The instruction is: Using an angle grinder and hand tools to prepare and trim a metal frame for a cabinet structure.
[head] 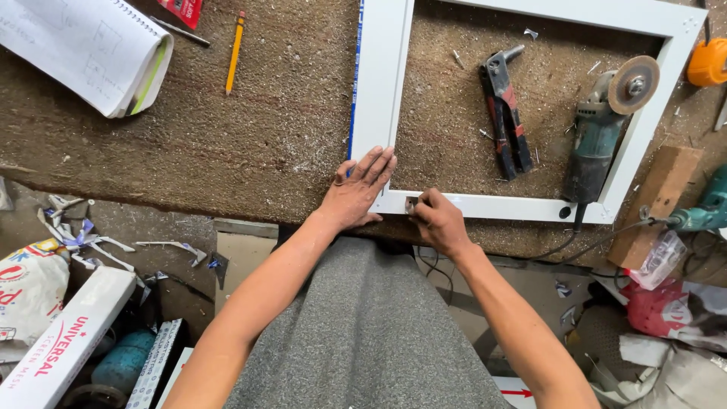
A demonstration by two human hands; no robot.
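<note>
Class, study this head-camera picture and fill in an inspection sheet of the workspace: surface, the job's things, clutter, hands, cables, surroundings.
Surface: brown bench top strewn with pale shavings.
Job's things: white frame lying flat; small metal piece at its near corner.
Clutter: rivet tool, angle grinder, pencil, spiral notebook, orange tape measure, wooden block.
Hands: left hand pressed flat on the frame corner; right hand pinching the metal piece.
Cables: grinder cord trailing off the bench edge.
Surroundings: boxes, sacks and scraps on the floor.

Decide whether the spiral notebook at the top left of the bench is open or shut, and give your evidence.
Open. The spiral notebook shows a white page with faint pencil sketches facing up, not a cover, and its wire binding runs along the upper edge.
</note>
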